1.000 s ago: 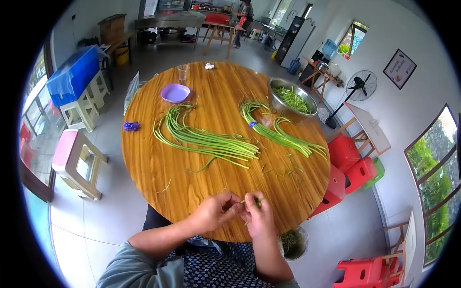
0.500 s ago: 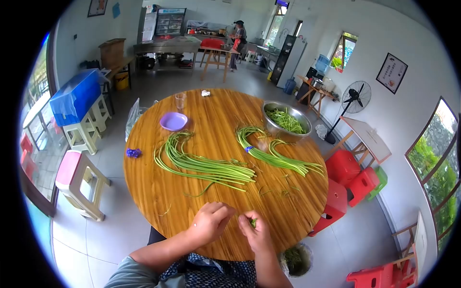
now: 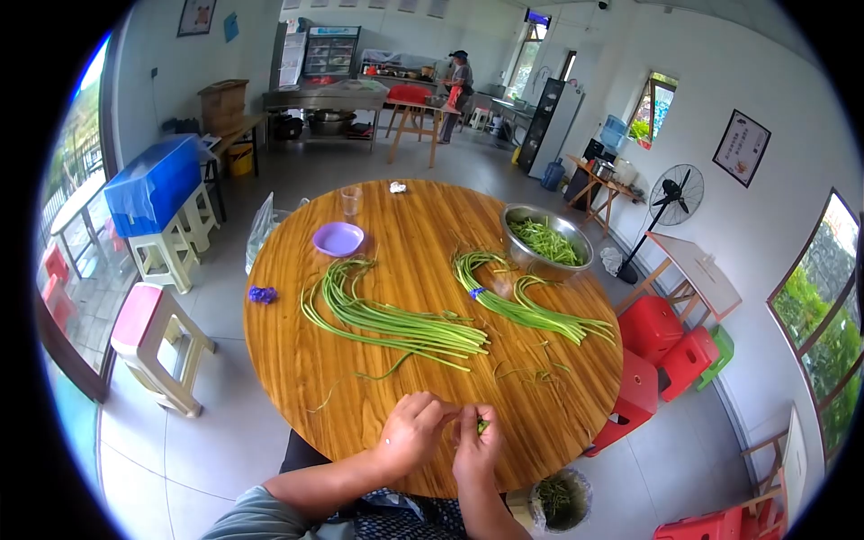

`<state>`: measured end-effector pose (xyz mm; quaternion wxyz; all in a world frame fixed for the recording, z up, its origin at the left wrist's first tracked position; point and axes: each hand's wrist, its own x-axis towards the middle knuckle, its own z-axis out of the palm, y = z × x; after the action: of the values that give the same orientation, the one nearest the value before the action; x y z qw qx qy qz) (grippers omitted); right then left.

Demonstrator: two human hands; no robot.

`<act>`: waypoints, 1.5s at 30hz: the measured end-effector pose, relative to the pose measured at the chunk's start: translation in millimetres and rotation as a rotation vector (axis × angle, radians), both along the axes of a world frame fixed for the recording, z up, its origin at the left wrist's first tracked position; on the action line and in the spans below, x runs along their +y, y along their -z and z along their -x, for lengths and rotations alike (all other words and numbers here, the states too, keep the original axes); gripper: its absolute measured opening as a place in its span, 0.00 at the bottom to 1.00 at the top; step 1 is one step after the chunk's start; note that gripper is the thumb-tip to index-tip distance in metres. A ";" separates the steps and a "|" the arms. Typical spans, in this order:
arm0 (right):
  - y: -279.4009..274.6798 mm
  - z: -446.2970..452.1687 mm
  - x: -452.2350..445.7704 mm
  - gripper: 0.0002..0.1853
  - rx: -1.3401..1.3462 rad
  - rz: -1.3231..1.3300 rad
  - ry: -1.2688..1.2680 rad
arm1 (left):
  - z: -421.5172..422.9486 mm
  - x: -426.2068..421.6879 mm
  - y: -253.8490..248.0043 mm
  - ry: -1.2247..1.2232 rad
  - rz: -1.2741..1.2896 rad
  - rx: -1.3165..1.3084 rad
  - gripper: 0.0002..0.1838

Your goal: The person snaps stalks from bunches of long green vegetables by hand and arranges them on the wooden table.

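My left hand (image 3: 414, 434) is closed in a pinch at the near edge of the round table, its fingertips meeting those of my right hand; what it pinches is too small to make out. My right hand (image 3: 476, 447) is closed around short green garlic scape pieces (image 3: 483, 425), mostly hidden by the fingers. Beyond my hands lies a loose bunch of long garlic scapes (image 3: 396, 322). To its right rests a second bunch (image 3: 531, 311), bound with a blue tie (image 3: 476, 292). A steel bowl (image 3: 576, 264) at the far right holds cut green pieces.
On the wooden table (image 3: 297, 382) are a purple bowl (image 3: 338, 239), a clear cup (image 3: 351, 200), crumpled white tissue (image 3: 398, 187) and blue ties (image 3: 262, 294). A lined bin (image 3: 585, 504) with green scraps stands below right. Red stools (image 3: 634, 396) flank the table. A person (image 3: 457, 94) stands far back.
My hands have come together, fingertips now meeting where a gap was before. The whole view has shifted slightly; the bunches and bowls keep their places on the table.
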<state>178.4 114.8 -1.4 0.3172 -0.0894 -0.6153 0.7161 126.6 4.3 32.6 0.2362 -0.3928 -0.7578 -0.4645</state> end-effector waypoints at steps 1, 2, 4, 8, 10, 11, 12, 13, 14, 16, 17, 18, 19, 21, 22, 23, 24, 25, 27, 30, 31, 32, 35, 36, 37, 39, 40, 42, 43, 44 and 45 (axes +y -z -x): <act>-6.5 3.6 0.1 0.09 -0.004 0.001 0.001 | 0.6 -0.7 2.4 0.001 0.001 -0.004 0.08; -16.8 7.3 1.9 0.10 0.018 0.135 0.060 | 1.1 -2.1 6.6 -0.010 0.012 -0.009 0.08; -16.6 11.9 24.2 0.09 0.053 0.371 0.104 | -0.2 -7.9 10.8 -0.004 0.028 -0.035 0.07; -26.7 7.2 62.9 0.07 0.075 0.580 -0.060 | 5.7 -23.5 -4.7 0.150 -0.141 -0.317 0.06; -27.3 -0.1 57.3 0.06 0.058 0.596 -0.155 | 12.1 -24.5 -1.3 0.272 -0.267 -0.625 0.07; -28.2 -3.8 50.2 0.06 0.035 0.582 -0.210 | 16.5 -26.8 1.6 0.314 -0.231 -0.612 0.08; -26.9 -7.0 46.0 0.06 0.015 0.566 -0.261 | 18.0 -30.4 1.5 0.316 -0.230 -0.614 0.08; -22.9 -12.6 47.1 0.06 0.023 0.555 -0.287 | 18.3 -32.2 -0.3 0.295 -0.200 -0.548 0.08; -22.4 -16.7 53.3 0.06 0.026 0.541 -0.253 | 18.8 -29.6 0.2 0.296 -0.174 -0.486 0.08; -21.4 -36.5 77.3 0.06 0.102 0.607 -0.300 | 17.5 -32.0 10.1 0.288 -0.220 -0.688 0.09; -20.4 -45.9 92.0 0.08 0.111 0.655 -0.265 | 20.8 -31.3 14.6 0.277 -0.262 -0.632 0.08; -21.5 -56.5 106.1 0.08 0.107 0.640 -0.209 | 20.9 -30.5 18.7 0.338 -0.333 -0.684 0.08; -22.9 -62.3 117.6 0.08 0.094 0.667 -0.168 | 18.7 -29.2 16.0 0.380 -0.359 -0.788 0.08; -28.0 -68.9 125.8 0.11 0.083 0.673 -0.155 | 17.5 -22.4 14.5 0.423 -0.387 -0.886 0.07; -30.7 -69.3 125.6 0.11 0.082 0.667 -0.148 | 17.5 -17.9 16.6 0.457 -0.420 -0.942 0.07; -32.1 -67.4 121.6 0.11 0.100 0.711 -0.172 | 16.7 -16.8 19.1 0.479 -0.452 -1.000 0.07; -30.0 -61.8 114.3 0.11 0.114 0.770 -0.214 | 14.5 -15.7 18.7 0.453 -0.450 -0.999 0.07; -26.0 -58.9 109.1 0.10 0.098 0.766 -0.250 | 11.5 -12.7 15.2 0.482 -0.412 -0.975 0.07; -18.9 -51.7 98.3 0.09 0.063 0.804 -0.321 | 11.3 -11.5 14.6 0.476 -0.327 -0.845 0.07; -26.3 -41.8 72.5 0.09 -0.027 0.681 -0.409 | 12.9 -14.1 9.8 0.430 -0.239 -0.727 0.07; -26.7 -39.5 66.2 0.09 -0.026 0.692 -0.418 | 12.9 -15.5 9.1 0.432 -0.216 -0.714 0.07; -25.6 -37.5 61.3 0.10 -0.070 0.610 -0.446 | 12.8 -16.0 10.2 0.424 -0.209 -0.712 0.07; -30.9 -31.7 49.3 0.10 -0.153 0.465 -0.487 | 13.7 -17.9 10.0 0.431 -0.207 -0.687 0.08; -33.1 -29.4 46.0 0.10 -0.193 0.403 -0.504 | 13.3 -18.2 9.1 0.430 -0.194 -0.655 0.08; -34.4 -27.4 42.4 0.10 -0.204 0.389 -0.481 | 13.2 -18.5 8.4 0.427 -0.182 -0.619 0.08; -33.8 -28.4 39.6 0.10 -0.222 0.365 -0.483 | 10.2 -18.2 10.1 0.418 -0.164 -0.612 0.08; -33.4 -26.7 38.0 0.09 -0.238 0.342 -0.481 | 10.4 -18.4 10.2 0.410 -0.143 -0.604 0.08; -37.2 -24.8 33.1 0.06 -0.302 0.282 -0.434 | 11.8 -18.6 10.1 0.424 -0.112 -0.556 0.08; -31.9 -24.1 33.1 0.06 -0.268 0.281 -0.457 | 12.1 -18.4 8.1 0.427 -0.116 -0.546 0.08; -30.9 -24.1 31.9 0.05 -0.241 0.283 -0.473 | 10.8 -18.4 7.1 0.434 -0.120 -0.545 0.08; -29.3 -24.5 30.2 0.05 -0.228 0.279 -0.476 | 9.5 -18.0 9.7 0.434 -0.118 -0.532 0.08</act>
<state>202.9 144.9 27.9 0.0537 -0.0651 -0.5465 0.8332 117.1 -13.7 23.0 -0.0512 -0.3956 -0.6635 -0.6330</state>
